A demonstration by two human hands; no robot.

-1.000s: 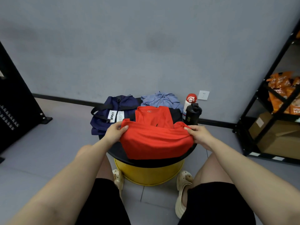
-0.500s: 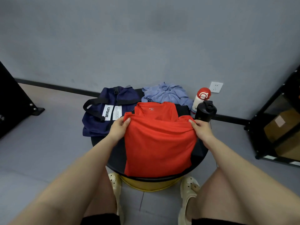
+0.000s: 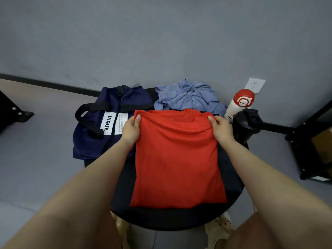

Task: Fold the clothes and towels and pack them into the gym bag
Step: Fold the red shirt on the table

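Note:
A red T-shirt (image 3: 177, 159) lies folded in half on the round black table (image 3: 172, 218), its folded-over layer reaching up to the collar. My left hand (image 3: 132, 128) pinches the shirt's upper left corner with the thumb on top. At the upper right corner, my right hand (image 3: 220, 129) pinches the cloth the same way. A navy gym bag (image 3: 100, 123) with black straps and a white label sits at the table's left. Behind the shirt lies a crumpled light blue towel (image 3: 188, 96).
A white bottle with a red cap (image 3: 240, 103) and a black shaker bottle (image 3: 245, 124) stand at the table's right edge. A black shelf rack (image 3: 312, 141) holding a cardboard box is at the right. The grey wall with a socket (image 3: 255, 85) is close behind.
Both hands carried the shirt's lower half away from me and laid it over the upper half, reaching the collar. The camera tilted down and closer.

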